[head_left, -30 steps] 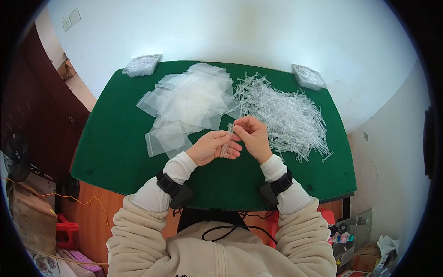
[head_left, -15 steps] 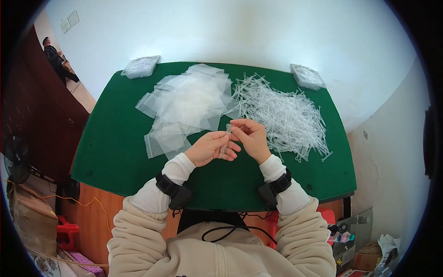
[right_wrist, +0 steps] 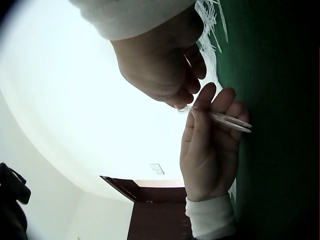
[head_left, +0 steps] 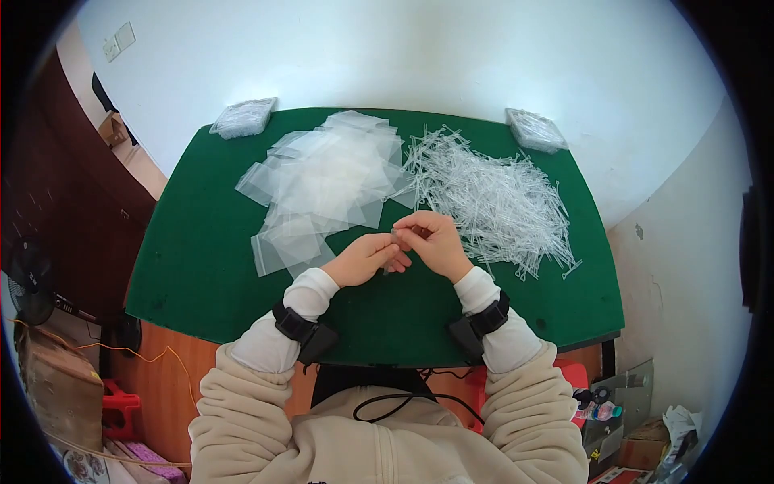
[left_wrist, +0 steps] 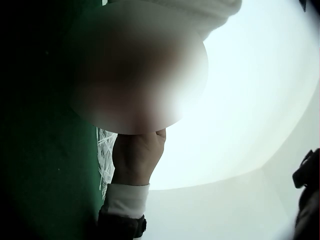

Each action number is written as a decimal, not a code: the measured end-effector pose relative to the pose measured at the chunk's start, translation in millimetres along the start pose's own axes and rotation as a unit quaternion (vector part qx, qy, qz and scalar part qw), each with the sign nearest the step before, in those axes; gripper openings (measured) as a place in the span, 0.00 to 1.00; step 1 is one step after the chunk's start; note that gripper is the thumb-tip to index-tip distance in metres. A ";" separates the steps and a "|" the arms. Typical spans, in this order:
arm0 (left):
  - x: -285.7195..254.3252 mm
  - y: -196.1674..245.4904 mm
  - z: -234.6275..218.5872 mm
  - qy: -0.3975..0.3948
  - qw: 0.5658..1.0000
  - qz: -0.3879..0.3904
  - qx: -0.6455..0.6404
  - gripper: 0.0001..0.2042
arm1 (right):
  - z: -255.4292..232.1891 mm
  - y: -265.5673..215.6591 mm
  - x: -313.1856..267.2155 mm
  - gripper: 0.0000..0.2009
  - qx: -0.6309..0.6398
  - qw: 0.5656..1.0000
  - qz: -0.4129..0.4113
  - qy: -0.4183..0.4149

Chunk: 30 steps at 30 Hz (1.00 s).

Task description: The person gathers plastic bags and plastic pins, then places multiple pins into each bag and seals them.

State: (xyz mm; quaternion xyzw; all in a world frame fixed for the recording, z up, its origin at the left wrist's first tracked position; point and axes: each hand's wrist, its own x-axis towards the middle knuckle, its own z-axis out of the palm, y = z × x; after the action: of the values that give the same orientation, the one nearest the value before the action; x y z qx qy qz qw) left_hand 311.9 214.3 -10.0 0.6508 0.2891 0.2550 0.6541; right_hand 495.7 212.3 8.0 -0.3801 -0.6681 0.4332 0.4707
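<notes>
Though slim, sticks (right_wrist: 231, 122) between left fingers (right_wrist: 223, 101)

A red stool (head_left: 121, 409) stands by a cardboard box (head_left: 60, 375) on the floor.

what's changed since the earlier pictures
The right hand has moved slightly left and closer to the left hand, hiding more of the clear sticks from above. Someone who appeared in the doorway is now mostly out of view. The left hand still grips the sticks; the bag pile and stick pile stayed put.
</notes>
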 end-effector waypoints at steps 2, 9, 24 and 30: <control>0.2 1.8 0.7 0.005 0.999 0.002 0.043 0.15 | -1.3 -2.2 -0.1 0.06 0.013 1.000 0.017 -0.014; -1.7 4.5 1.0 0.008 1.000 0.000 -0.009 0.14 | -13.4 -10.5 3.6 0.06 -0.043 0.999 -0.006 -0.010; -0.8 4.6 0.5 0.033 0.999 -0.006 -0.025 0.14 | -62.2 -14.5 -4.9 0.05 -0.565 0.813 0.101 -0.097; 0.0 6.6 -6.1 0.150 0.983 -0.012 -0.109 0.14 | -61.6 1.8 -7.1 0.04 -0.604 0.785 0.096 -0.101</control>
State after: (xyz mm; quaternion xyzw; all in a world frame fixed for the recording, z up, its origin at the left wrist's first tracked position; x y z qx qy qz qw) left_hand 307.8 218.8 -3.3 0.5262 0.3623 0.3720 0.6734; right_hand 556.7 220.0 15.3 -0.6030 -0.7969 0.0199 0.0303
